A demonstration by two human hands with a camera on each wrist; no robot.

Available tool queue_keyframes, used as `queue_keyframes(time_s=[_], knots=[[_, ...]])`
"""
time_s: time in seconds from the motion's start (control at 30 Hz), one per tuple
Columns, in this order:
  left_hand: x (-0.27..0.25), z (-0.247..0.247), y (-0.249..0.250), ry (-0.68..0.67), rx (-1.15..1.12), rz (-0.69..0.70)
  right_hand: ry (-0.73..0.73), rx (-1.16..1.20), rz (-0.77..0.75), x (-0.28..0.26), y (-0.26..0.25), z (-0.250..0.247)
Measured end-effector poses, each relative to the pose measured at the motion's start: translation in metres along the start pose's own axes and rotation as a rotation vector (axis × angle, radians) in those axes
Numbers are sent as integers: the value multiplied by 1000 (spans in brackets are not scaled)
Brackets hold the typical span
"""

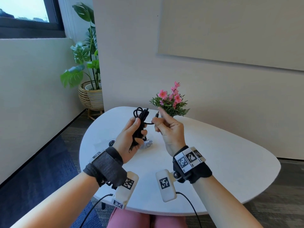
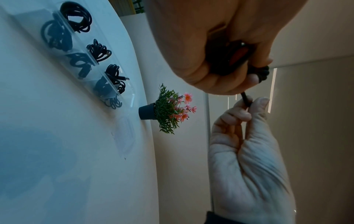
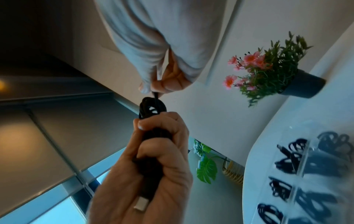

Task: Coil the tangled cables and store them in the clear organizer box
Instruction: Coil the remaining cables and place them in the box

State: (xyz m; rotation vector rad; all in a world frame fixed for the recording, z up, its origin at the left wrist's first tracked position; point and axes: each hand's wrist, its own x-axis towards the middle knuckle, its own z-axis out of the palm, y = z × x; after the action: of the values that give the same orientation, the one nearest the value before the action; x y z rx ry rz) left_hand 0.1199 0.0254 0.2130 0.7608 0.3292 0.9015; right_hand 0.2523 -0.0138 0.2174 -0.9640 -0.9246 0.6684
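Observation:
My left hand [image 1: 137,129] grips a looped bundle of black cable [image 1: 141,115] upright above the white table [image 1: 213,153]. My right hand [image 1: 158,124] pinches the cable's free end just behind its plug [image 1: 157,114], index finger sticking up. A short length runs between the hands. In the right wrist view a silver plug [image 3: 141,203] pokes out below the left hand's [image 3: 153,166] fist. The clear organizer box [image 2: 80,65] lies on the table with several coiled black cables [image 2: 78,18] in its compartments. In the head view the box [image 1: 148,143] is mostly hidden behind my left hand.
A small pot of pink flowers [image 1: 171,102] stands at the table's far edge, just beyond the hands. A large leafy plant in a woven basket [image 1: 90,96] stands on the floor at the back left. Wires from the wrist cameras hang over the table's near edge.

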Motion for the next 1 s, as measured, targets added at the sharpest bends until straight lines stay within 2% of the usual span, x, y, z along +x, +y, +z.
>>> queue_keyframes(time_s=[0.1, 0.17, 0.33, 0.43, 0.6, 0.73, 0.9, 1.0], knots=[[4, -2, 1, 29, -30, -9, 40, -3, 22, 2, 0, 3], [6, -4, 1, 49, -30, -25, 15, -153, 27, 6, 2, 4], [2, -11, 2, 29, 153, -20, -144, -596, -66, 11, 6, 1], [2, -13, 0, 53, 163, -29, -254, -731, -83, 9, 4, -2], [2, -20, -5, 85, 190, -73, -335, -787, 18, 13, 1, -2], [0, -21, -9, 76, 228, -50, -342, -759, 144, 16, 3, -7], [1, -23, -10, 52, 388, -47, -365, -730, 101, 10, 2, -14], [1, -26, -8, 42, 380, -99, -362, -637, 117, 7, 0, -17]])
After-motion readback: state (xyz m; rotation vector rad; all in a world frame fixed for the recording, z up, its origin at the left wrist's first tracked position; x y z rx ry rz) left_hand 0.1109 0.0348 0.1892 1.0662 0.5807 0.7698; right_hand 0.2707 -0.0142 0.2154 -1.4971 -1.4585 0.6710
